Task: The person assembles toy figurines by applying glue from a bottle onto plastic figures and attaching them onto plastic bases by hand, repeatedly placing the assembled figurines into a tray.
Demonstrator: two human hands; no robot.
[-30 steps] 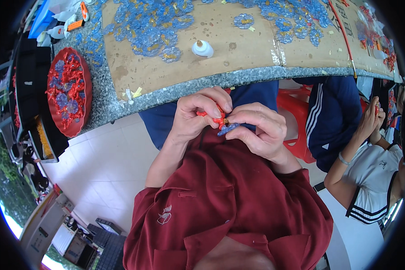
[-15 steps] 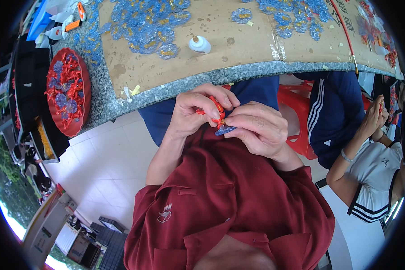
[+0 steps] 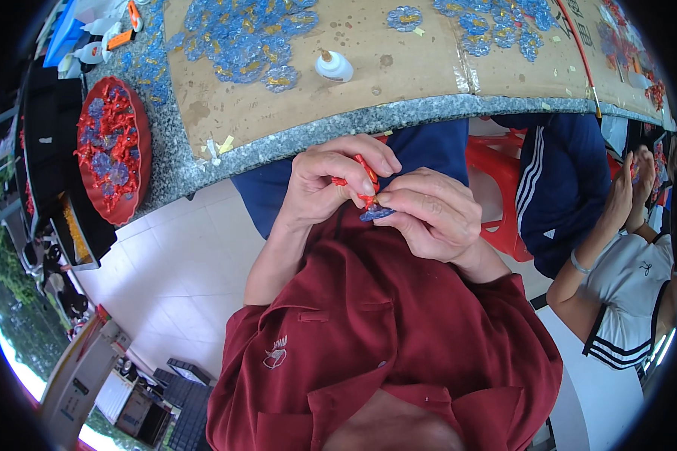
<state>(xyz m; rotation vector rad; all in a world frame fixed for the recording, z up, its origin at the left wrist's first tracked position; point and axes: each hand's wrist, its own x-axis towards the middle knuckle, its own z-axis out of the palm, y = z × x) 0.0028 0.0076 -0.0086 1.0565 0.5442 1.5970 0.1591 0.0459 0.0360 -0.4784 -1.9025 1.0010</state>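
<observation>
Your left hand pinches a red piece between thumb and fingers; one narrow red part projects above the fingertips, and another extends to their left. Your right hand grips a translucent blue piece at its right side, thumb below and fingers above. The two pieces lie between your opposed fingertips, red above blue, close together; you cannot tell from this view whether they are joined, because the fingers cover the contact area.

Beyond your fingertips, the table edge carries a cardboard sheet. On the sheet, a white bottle stands ahead of your fingers, slightly left. A cluster of blue flower-shaped pieces lies farther ahead and left; a single blue flower-shaped piece lies farther ahead. Well left of your left fingers, a red dish contains red and blue parts.
</observation>
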